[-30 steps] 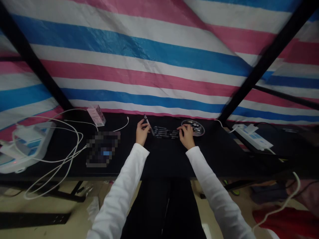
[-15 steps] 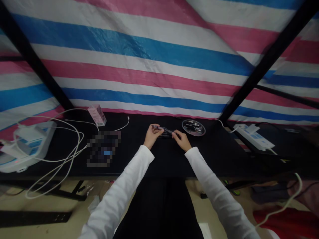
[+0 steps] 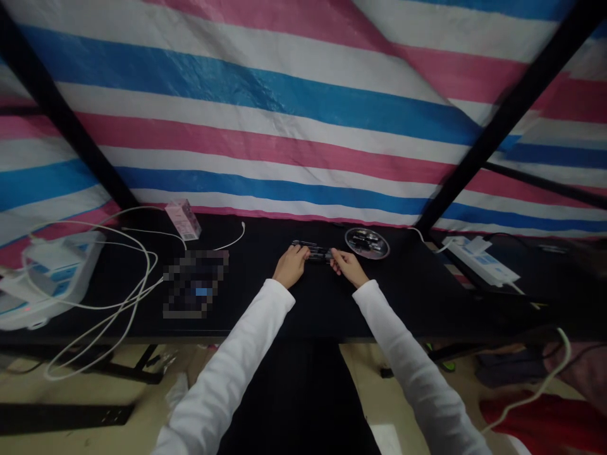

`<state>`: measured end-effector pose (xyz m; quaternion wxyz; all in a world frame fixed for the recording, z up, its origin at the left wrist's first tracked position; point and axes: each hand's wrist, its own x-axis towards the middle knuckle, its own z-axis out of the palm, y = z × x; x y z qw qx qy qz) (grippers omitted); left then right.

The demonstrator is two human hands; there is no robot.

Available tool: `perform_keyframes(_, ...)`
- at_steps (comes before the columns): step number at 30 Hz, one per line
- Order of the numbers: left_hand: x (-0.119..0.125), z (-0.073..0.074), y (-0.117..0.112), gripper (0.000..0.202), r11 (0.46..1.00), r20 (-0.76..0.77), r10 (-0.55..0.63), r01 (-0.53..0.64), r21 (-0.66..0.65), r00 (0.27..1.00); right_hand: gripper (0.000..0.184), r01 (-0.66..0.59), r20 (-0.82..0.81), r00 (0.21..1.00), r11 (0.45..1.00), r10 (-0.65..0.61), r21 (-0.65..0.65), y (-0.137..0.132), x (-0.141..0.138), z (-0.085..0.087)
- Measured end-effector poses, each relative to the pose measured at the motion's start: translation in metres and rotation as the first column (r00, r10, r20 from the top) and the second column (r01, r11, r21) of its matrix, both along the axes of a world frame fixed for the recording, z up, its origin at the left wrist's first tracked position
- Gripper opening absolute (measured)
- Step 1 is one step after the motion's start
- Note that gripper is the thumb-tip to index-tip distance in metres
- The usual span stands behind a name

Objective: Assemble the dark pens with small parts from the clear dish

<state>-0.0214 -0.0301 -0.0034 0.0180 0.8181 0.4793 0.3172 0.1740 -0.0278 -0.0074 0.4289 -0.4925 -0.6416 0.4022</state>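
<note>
Touching a small bunch of dark slim pens (image 3: 317, 251) from both sides, the left hand (image 3: 291, 265) and right hand (image 3: 348, 265) are curling their fingers in against its opposite ends, though the view is too small to tell whether either is gripping. A round clear dish (image 3: 367, 243) is sitting just beyond the right fingers on the black table (image 3: 403, 284).

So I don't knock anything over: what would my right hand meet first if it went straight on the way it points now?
The dark pens between your hands. The fingers of your right hand seem to be at them already, though depth is hard to judge from this view.
</note>
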Motion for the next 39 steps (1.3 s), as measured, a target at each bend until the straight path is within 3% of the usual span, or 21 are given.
perform_keyframes(4,-0.003,0.002,0.001,0.033,0.995,0.003,0.009,-0.008,-0.1,1.0,0.032,-0.058,0.069,0.996,0.988,0.048,0.146,-0.003,0.002,0.002)
perform_keyframes(7,-0.004,0.004,-0.001,0.034,0.985,0.031,0.001,0.004,-0.173,1.0,0.031,-0.097,0.076,0.994,0.969,0.081,0.226,-0.006,0.004,0.008)
perform_keyframes(15,-0.004,0.001,-0.001,0.035,0.992,0.021,-0.043,0.045,-0.122,0.999,0.038,-0.088,0.05,0.995,0.992,0.084,0.092,-0.002,0.006,0.005)
perform_keyframes(21,-0.003,-0.003,0.002,0.034,0.996,0.0,-0.05,0.05,-0.071,0.999,0.027,-0.139,0.088,0.988,0.974,0.125,0.181,-0.003,0.008,0.008)
perform_keyframes(23,-0.005,-0.001,-0.001,0.032,0.999,0.016,-0.013,0.013,-0.044,1.0,0.026,-0.132,0.129,0.986,0.975,0.11,0.179,-0.004,0.009,0.009)
perform_keyframes(25,-0.011,0.005,-0.009,0.03,0.994,0.061,0.109,-0.109,-0.011,0.992,0.026,-0.123,0.158,0.982,0.98,0.099,0.155,-0.003,0.01,0.008)
perform_keyframes(27,-0.024,0.011,-0.022,0.033,0.949,0.112,0.313,-0.316,0.006,0.943,0.025,-0.122,0.174,0.98,0.983,0.097,0.137,-0.003,0.011,0.007)
perform_keyframes(28,-0.032,0.014,-0.029,0.036,0.897,0.136,0.438,-0.443,0.001,0.888,0.025,-0.123,0.178,0.979,0.983,0.098,0.135,-0.002,0.011,0.006)
perform_keyframes(31,-0.061,0.017,-0.047,0.047,0.663,0.139,0.743,-0.749,-0.018,0.655,0.025,-0.128,0.177,0.979,0.982,0.103,0.141,-0.002,0.011,0.005)
perform_keyframes(33,-0.078,0.013,-0.053,0.048,0.569,0.099,0.819,-0.823,-0.008,0.565,0.025,-0.127,0.176,0.979,0.981,0.101,0.144,-0.002,0.011,0.005)
perform_keyframes(36,-0.093,0.005,-0.051,0.045,0.533,0.046,0.846,-0.846,-0.029,0.531,0.025,-0.124,0.169,0.981,0.982,0.1,0.142,-0.002,0.011,0.005)
perform_keyframes(39,-0.093,0.005,-0.047,0.042,0.56,0.059,0.828,-0.828,-0.03,0.558,0.025,-0.121,0.167,0.981,0.983,0.097,0.139,-0.002,0.01,0.005)
